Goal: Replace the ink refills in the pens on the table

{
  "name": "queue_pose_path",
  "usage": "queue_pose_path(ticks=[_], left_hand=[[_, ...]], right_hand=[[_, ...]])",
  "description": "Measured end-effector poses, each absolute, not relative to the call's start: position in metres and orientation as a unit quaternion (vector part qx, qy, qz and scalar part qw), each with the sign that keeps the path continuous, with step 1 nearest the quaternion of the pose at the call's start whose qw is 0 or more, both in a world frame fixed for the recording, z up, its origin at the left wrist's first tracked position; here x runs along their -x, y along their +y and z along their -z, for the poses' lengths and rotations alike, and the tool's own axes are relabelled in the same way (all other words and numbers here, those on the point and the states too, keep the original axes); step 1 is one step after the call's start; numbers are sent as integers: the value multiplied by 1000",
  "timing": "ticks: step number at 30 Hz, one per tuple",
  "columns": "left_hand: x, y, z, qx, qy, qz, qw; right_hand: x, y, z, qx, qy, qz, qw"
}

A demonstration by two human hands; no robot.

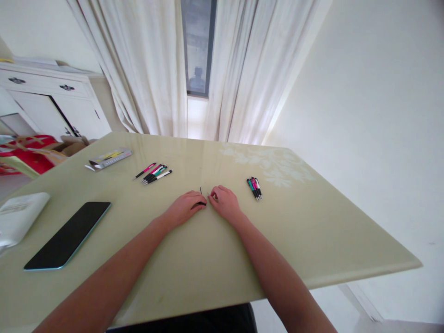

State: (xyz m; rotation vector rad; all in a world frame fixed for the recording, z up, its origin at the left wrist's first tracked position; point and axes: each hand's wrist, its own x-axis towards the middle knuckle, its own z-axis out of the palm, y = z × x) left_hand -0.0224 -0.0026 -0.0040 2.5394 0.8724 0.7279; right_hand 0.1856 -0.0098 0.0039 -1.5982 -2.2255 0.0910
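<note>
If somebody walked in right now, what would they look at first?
Probably the left hand and right hand, close together over the pale table, a small dark piece at the left one's fingers. Next, colorful pens: a left bunch beyond the left hand, and a right bunch beside the right. The black-faced tablet also stands out, at far left.

1 head-worn camera looks forward and down over the table (194,259) toward curtains (149,55).

Beyond the left grip (185,206), pale curtains (152,60) flank a narrow dark-framed window (197,41); a white cabinet (38,104) stands farther left. A white wall (364,115) rises right of the right grip (225,202).
</note>
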Motion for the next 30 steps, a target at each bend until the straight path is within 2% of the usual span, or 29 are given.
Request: queue_pose_path(ticks=[7, 12, 17, 25, 30], left_hand=[[21, -2, 7, -903, 304, -255, 166], [22, -3, 3, -889, 303, -314, 136], [25, -4, -1, -852, 331, -395, 89], [25, -1, 5, -848, 325, -402, 115], [24, -2, 4, -840, 343, -404, 116]], right_hand=[[-184, -11, -6, 572, -793, -40, 206], [-186, -10, -3, 570, -774, -64, 268], [-188, -12, -5, 473, -803, -138, 336], [-182, -16, -5, 399, -830, -183, 343], [-187, -13, -10, 436, -764, -185, 438]])
